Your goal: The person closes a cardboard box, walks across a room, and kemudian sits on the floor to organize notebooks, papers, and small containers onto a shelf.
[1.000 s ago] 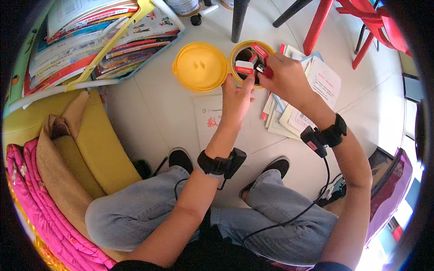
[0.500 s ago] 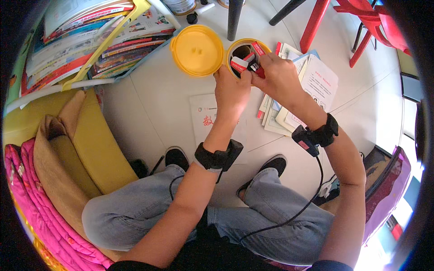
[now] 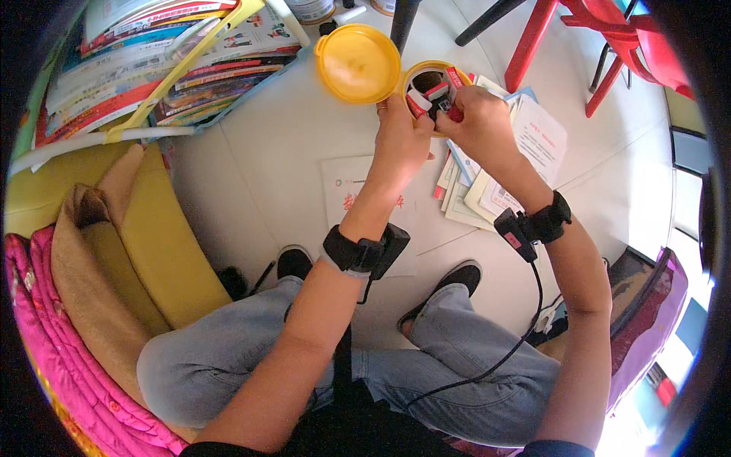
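A round yellow tub [image 3: 412,67] stands on the floor ahead of me, open at the top. Inside it are small red-and-white boxes [image 3: 417,103] and some dark pieces. My left hand [image 3: 402,137] is closed at the near left rim, its fingers on the edge of the round yellow lid [image 3: 358,65], which tilts beside the tub. The thumb lies against the tub's near side. My right hand [image 3: 481,114] reaches over the right rim, fingertips pinched on a small red item [image 3: 454,114] that they partly hide. A dark-and-silver piece shows beside those fingertips.
Papers and booklets [image 3: 533,141] lie right of the tub, and a white printed sheet [image 3: 350,190] lies nearer me. A rack of books [image 3: 221,84] stands at the far left, above a yellow seat [image 3: 164,251]. Red chair legs [image 3: 529,46] and dark legs rise beyond the tub.
The lid has moved right and away from me and now tilts differently. The tub and my left hand have shifted slightly right. My right hand has moved slightly right, with its fingertips still at the tub.
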